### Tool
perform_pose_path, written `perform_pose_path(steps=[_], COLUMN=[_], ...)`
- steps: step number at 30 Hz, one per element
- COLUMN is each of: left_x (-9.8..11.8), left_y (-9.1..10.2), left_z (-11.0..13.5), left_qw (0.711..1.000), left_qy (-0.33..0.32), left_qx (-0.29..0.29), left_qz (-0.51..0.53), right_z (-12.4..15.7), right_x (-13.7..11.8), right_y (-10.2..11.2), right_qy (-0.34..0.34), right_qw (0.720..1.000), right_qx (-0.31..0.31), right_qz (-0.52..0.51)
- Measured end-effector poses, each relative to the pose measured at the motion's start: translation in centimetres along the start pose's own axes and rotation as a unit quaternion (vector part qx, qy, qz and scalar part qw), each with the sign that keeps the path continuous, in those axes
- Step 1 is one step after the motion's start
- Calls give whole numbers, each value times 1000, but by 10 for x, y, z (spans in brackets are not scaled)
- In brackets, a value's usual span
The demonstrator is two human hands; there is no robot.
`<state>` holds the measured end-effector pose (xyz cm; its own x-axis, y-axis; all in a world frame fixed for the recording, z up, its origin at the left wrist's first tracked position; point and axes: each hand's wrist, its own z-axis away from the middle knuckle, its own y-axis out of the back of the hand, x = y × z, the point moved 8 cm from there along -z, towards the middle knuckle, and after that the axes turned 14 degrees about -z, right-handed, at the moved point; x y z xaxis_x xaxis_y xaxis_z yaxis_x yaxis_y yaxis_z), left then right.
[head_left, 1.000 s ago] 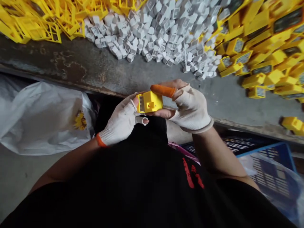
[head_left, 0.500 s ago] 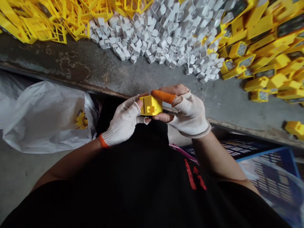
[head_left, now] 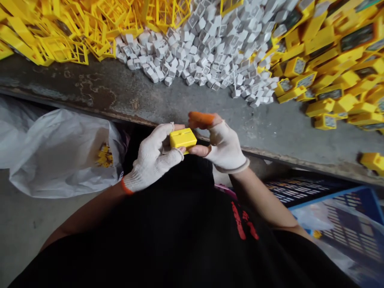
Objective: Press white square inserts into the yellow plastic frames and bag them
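Observation:
A small yellow plastic block (head_left: 183,139) is pinched between both my hands, just in front of the table edge and above my black shirt. My left hand (head_left: 153,158), in a white fingerless glove, wraps its fingers round the block's left side and underside. My right hand (head_left: 220,142), also gloved and with an orange cot on one finger, grips the block's right side with that finger stretched over the top. The block's flat top face is turned up towards me.
A grey worn table (head_left: 126,94) carries a heap of small white cubes (head_left: 207,48), yellow frames (head_left: 75,28) at the back left and yellow boxes (head_left: 333,68) at the right. A white plastic bag (head_left: 57,152) hangs at left; a blue crate (head_left: 345,212) sits at lower right.
The block has been turned in my hands: its open grilled end showed first, now a plain flat face is up. Both hands have drawn slightly closer to my body.

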<state>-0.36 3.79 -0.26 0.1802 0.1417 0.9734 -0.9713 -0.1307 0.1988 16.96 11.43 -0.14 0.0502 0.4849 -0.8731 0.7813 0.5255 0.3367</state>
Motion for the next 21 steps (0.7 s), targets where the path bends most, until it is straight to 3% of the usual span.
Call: perform_pose_path(steps=[2,5,8,11,14,17,19,21], left_x=[7,15,19,14,7,3,5,15], left_y=[3,5,8,12,8,-3,-14,-21], left_z=[2,5,5,4,-3,-16,-22,-24], left_qw=[999,996,996,997,999,986,973,974], left_qy=[-36,-66,-62,-38,-27,8,44,47], left_qx=[9,24,40,58,32,2,-13,-30], left_qz=[-21,-47,-47,-35,11,164,227,220], right_z=[-7,-13,-14,-13,-13,-20,-30,-40], right_x=[7,0,-1,15,28,13,-11,-46], right_y=[3,6,2,-9,-22,-26,-19,-9], right_qy=[-41,-41,-43,-69,-102,-89,-61,-2], right_qw=[994,989,985,960,937,959,980,994], right_qx=[-1,9,39,62,31,-15,7,58], right_qz=[-97,-139,-163,-265,-332,-270,-187,-97])
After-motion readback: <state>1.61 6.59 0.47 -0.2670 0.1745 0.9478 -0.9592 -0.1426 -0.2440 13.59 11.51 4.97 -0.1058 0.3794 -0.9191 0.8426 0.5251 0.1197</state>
